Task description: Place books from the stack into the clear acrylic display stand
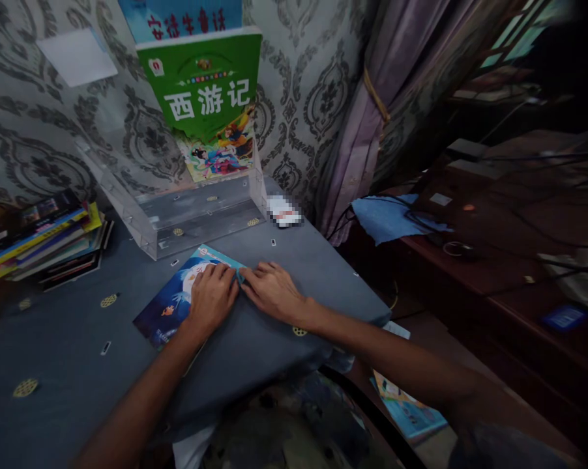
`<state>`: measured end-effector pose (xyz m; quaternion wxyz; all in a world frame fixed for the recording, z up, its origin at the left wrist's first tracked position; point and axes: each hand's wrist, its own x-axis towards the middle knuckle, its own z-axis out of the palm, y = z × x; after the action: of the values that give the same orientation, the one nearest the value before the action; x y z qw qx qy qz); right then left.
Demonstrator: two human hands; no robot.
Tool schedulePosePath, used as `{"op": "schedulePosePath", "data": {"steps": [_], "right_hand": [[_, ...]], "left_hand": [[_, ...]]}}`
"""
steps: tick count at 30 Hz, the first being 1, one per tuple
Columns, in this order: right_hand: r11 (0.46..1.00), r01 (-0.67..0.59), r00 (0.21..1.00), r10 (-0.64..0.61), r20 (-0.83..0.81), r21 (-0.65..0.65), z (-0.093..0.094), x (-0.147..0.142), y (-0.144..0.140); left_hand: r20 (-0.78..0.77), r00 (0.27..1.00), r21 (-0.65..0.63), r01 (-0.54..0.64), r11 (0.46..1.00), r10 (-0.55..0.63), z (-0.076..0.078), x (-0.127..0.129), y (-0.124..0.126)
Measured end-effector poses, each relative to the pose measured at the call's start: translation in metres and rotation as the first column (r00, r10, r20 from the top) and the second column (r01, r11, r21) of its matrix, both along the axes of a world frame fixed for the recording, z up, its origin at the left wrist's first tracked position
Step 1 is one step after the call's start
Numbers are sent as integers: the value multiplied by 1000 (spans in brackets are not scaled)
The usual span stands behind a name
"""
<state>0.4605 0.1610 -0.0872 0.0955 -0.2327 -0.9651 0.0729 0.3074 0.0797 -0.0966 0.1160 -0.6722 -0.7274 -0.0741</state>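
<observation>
Looking left to right, I see a book stack point(44, 238) far left of my fingers. My left hand point(210, 296) lies flat, fingers together, on the blue picture book point(174, 303); my right hand point(274, 290), fingers slightly spread, touches its right edge. A clear stand point(196, 215) sits just beyond the fingertips.

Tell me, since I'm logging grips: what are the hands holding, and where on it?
Both hands, left hand and right hand, press on the blue book at its right edge; not lifted.
</observation>
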Motion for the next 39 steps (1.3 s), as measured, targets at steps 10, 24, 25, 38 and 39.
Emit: {"op": "schedulePosePath", "data": {"steps": [10, 24, 25, 38, 39], "right_hand": [[999, -25, 998, 27, -58, 22, -8, -13, -10], [984, -4, 998, -8, -64, -180, -11, -50, 14], [983, -11, 998, -1, -65, -184, -10, -54, 15], [979, 32, 999, -28, 24, -199, -3, -108, 8], [979, 50, 999, -47, 22, -199, -5, -109, 3]], "left_hand": [[9, 998, -13, -57, 998, 57, -1, -9, -1], [-26, 949, -124, -315, 941, 314, -2, -66, -49], [-22, 945, -124, -327, 937, 327, -4, -68, -52], [-177, 905, -195, -418, 887, 387, 17, -44, -59], [-187, 904, -197, -418, 887, 385, 17, -44, -59]]}}
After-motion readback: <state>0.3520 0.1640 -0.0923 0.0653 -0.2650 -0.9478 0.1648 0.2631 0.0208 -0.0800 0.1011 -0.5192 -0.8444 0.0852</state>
